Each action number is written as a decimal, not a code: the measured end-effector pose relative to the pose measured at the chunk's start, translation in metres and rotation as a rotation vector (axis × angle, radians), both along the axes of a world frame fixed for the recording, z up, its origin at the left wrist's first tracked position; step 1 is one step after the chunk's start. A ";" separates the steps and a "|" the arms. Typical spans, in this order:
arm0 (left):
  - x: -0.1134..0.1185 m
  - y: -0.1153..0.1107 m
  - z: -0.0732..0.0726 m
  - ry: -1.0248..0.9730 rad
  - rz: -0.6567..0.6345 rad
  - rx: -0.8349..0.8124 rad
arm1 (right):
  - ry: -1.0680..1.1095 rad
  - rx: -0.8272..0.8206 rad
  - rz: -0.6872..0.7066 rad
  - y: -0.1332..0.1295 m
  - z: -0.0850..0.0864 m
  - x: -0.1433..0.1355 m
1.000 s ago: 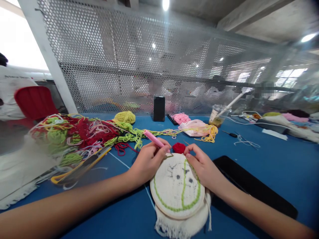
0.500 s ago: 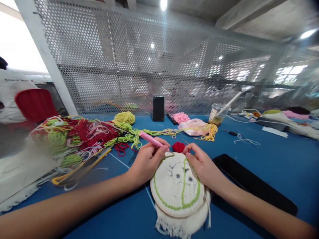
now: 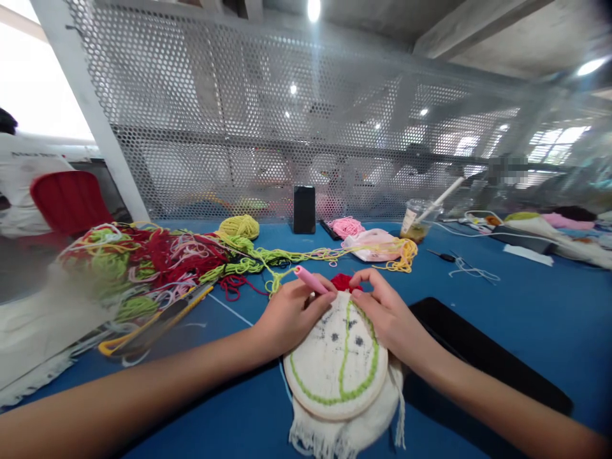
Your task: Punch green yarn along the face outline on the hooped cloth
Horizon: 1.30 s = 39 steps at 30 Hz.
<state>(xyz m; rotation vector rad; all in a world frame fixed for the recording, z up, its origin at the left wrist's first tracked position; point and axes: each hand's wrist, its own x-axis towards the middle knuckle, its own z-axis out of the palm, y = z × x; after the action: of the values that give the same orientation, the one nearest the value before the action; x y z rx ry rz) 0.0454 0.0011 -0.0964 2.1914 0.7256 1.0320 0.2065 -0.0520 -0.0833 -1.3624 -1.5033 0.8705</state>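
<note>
My left hand (image 3: 291, 315) is closed around a pink punch needle (image 3: 310, 280), which slants across the top of the embroidery hoop (image 3: 329, 417). Green yarn (image 3: 282, 275) trails from the tool's upper end; its tip is hidden by my fingers. Stretched in the hoop is white cloth (image 3: 318, 366) with a light green looped outline and dark drawn marks. My right hand (image 3: 382, 309) grips the hoop's upper right edge, thumb on the cloth and index finger bent. Red yarn (image 3: 341, 281) lies just behind the hoop, between both hands. Frayed cloth hangs below the rim.
Tangled yarn (image 3: 162, 255) and yellow-handled scissors (image 3: 109, 347) lie at left. Behind are a yellow yarn ball (image 3: 239, 226), an upright phone (image 3: 305, 209), pink yarn (image 3: 347, 227) and a drink cup (image 3: 415, 222). A long black case (image 3: 488, 354) sits by my right forearm.
My left hand and the punch needle have moved right, nearer my right hand. The hoop has shifted and turned slightly to the left. Green yarn now shows at the tool's end.
</note>
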 end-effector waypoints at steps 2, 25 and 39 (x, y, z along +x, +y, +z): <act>-0.002 0.000 0.002 -0.006 0.081 -0.022 | 0.038 -0.025 0.018 0.001 0.002 0.004; -0.004 0.004 0.001 -0.065 0.229 -0.112 | 0.179 -0.145 -0.031 0.003 -0.001 0.005; -0.005 0.003 0.001 -0.031 0.165 -0.107 | 0.079 -0.045 0.012 0.006 -0.010 0.011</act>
<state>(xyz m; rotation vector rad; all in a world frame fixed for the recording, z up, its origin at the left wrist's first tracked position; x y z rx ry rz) 0.0406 0.0036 -0.0954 2.0475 0.9383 1.0798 0.2174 -0.0460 -0.0931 -1.3374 -1.4407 0.9591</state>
